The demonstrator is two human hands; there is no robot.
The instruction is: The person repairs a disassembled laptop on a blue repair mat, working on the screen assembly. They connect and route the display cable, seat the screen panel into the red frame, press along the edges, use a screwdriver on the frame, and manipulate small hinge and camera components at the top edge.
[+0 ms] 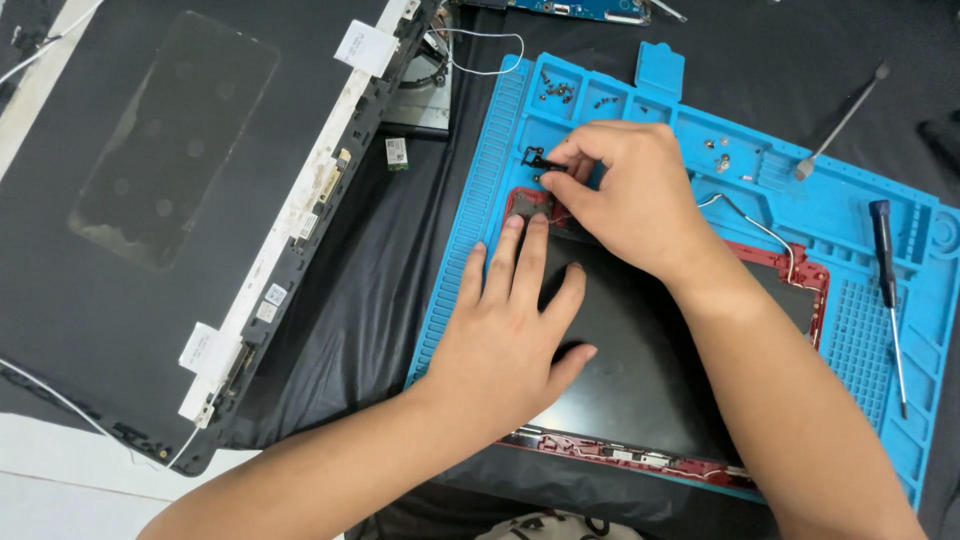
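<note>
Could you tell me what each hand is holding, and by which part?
Right hand pinches a small black bracket by its right end; left hand lies flat, holding nothing.

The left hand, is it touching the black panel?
Touching. The head view shows the left hand lying flat on the black panel, palm and fingers pressed against it.

white square labels [366,46] on dark laptop panel [150,200] rim, left of blue mat [800,200].
</note>
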